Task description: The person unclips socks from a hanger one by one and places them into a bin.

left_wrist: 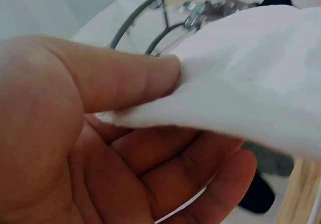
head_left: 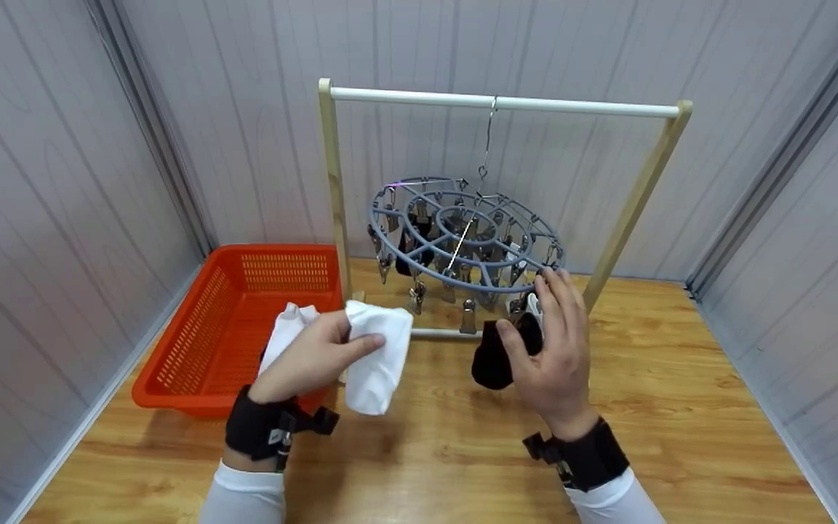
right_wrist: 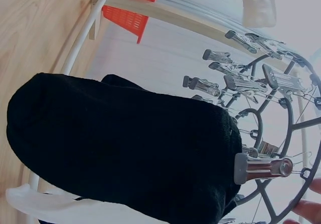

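My left hand [head_left: 317, 356] pinches a white sock [head_left: 379, 356] between thumb and fingers, beside the drying hanger's lower left. More white fabric [head_left: 288, 331] shows behind that hand, overlapping the orange basket. The round grey clip hanger [head_left: 488, 280] hangs tilted, its right side lower. My right hand [head_left: 557, 349] is at its right edge, fingers extended and thumb spread, fingertips right at the rim. A black sock [right_wrist: 125, 148] hangs there from a metal clip [right_wrist: 263, 169], with a white sock [right_wrist: 75, 209] close by. Farther back on the hanger hangs another black item [head_left: 408, 251].
A wooden rack with a white top bar [head_left: 572, 107] carries the hanger by its hook. The orange basket [head_left: 146, 386] stands on the wood-grain surface [head_left: 681, 415] at the left. Many clips [head_left: 468, 316] dangle under the rings. Panelled walls [head_left: 244, 145] enclose the back and sides.
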The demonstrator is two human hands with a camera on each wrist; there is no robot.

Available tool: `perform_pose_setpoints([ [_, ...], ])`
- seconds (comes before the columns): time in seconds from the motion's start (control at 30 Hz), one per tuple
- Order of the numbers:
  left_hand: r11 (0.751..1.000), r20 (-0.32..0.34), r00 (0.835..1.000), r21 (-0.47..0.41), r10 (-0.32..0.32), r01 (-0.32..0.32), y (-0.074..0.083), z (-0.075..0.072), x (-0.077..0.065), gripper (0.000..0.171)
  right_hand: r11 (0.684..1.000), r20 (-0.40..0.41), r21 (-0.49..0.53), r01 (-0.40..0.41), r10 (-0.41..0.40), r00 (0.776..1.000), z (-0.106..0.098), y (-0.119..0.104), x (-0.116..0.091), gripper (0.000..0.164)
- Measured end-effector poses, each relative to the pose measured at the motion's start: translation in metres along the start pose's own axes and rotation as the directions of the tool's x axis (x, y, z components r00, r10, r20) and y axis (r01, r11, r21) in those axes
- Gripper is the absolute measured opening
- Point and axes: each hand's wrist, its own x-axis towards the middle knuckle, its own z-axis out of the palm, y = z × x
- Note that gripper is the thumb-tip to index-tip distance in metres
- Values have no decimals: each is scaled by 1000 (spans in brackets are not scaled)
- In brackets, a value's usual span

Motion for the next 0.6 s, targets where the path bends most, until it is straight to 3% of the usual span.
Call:
perform_pose_setpoints([
  [0.13, 1000, -119, 993, 8, 13, -12, -6, -14, -3, 34, 1000, 16, 4, -13, 13, 1000, -1, 0, -1, 74],
  [0.33, 998, -265, 964, 51, -9, 23, -14, -34, -7, 39, 1000, 33, 8, -25, 25, 999, -3, 0, -2, 76],
  [0.6, 988, -328, 941, 100, -82, 121, -29, -56, -10, 41, 1000, 32, 4, -5, 5, 999, -3, 0, -2, 77],
])
